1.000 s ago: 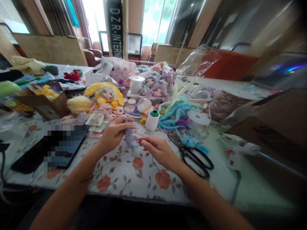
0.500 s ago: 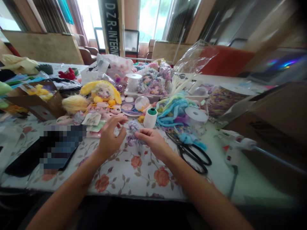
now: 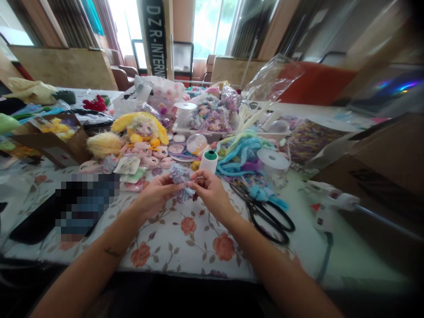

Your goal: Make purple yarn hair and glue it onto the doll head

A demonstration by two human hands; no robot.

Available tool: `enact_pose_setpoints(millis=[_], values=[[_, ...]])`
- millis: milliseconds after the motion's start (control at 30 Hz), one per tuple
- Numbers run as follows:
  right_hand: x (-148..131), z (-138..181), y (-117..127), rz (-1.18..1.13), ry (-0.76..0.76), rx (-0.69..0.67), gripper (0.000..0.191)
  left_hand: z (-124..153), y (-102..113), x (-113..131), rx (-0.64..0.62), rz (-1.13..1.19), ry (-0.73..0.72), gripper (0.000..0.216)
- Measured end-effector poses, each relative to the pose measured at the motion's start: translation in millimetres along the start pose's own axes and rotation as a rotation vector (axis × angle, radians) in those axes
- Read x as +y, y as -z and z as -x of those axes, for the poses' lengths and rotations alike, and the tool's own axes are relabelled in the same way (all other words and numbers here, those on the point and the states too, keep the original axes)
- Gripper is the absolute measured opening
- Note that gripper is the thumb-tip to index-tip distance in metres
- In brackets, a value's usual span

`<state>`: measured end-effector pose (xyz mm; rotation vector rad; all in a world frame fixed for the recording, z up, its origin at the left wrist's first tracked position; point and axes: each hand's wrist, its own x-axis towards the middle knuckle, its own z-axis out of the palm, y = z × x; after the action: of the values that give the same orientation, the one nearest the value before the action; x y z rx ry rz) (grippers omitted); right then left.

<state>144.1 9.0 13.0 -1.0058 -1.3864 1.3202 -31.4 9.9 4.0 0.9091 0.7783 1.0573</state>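
The bundle of fuzzy lilac-blue yarn [image 3: 179,173] sits between the person's two hands, over the floral tablecloth [image 3: 162,249] and just on the near side of the white thread cone [image 3: 209,164]; whether its lower ends touch the cloth I cannot tell. The left hand [image 3: 153,194] pinches it from the side, thumb and fingers closed on its left edge. The right hand [image 3: 213,192] has its thumb and index fingertip at the opposite edge, the fingers curled — whether they grip a strand or only touch the fuzz is too small to make out. Judging by its looks, the yarn should be very light and soft, with no stiffness of its own, so it will squash under a firm pinch and droop wherever nothing holds it up. The fuzzy surface probably grips skin well rather than slipping, though loose fibres could snag or pull out. It seems unlikely to break, but its shape is easily spoiled. The best hold looks to be the dense upper mass, pinched gently — a tug on the paler wisps hanging at the lower right might well draw the bundle apart.
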Motion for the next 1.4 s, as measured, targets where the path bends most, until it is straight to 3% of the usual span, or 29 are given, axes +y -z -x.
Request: enact_pose_setpoints(millis=[200, 367, 467, 600, 833, 933, 1100, 1267, 1400], values=[[5, 19, 5, 0.278, 0.262, 0.138, 0.015, 3, -5, 7, 0.055, -0.016, -0.057, 0.025], [7, 23, 2, 0.453, 0.474, 0.101, 0.025, 5, -12, 5, 0.089, -0.018, -0.075, 0.028], [9, 23, 2, 0.471, 0.513, 0.127, 0.010, 5, -12, 2, 0.082, -0.001, -0.085, 0.028], [9, 24, 4, 0.488, 0.555, 0.157, 0.015, 3, -11, -2, 0.091, 0.085, -0.071, 0.029], [8, 27, 2, 0.506, 0.606, 0.065, 0.012, 2, -12, -3, 0.068, 0.139, -0.066, 0.028], [3, 28, 4, 0.434, 0.539, 0.075, 0.011, 2, -13, -1, 0.078, 0.143, -0.058, 0.028], [-2, 26, 9, 0.234, 0.268, 0.305, 0.021, 3, -12, -1, 0.121, 0.044, -0.098, 0.035], [2, 23, 2, 0.261, 0.184, 0.163, 0.015, 3, -10, -7, 0.061, 0.005, -0.143, 0.036], [5, 23, 0, 0.263, 0.155, 0.151, 0.010, 3, -12, -8, 0.065, 0.081, -0.135, 0.035]])
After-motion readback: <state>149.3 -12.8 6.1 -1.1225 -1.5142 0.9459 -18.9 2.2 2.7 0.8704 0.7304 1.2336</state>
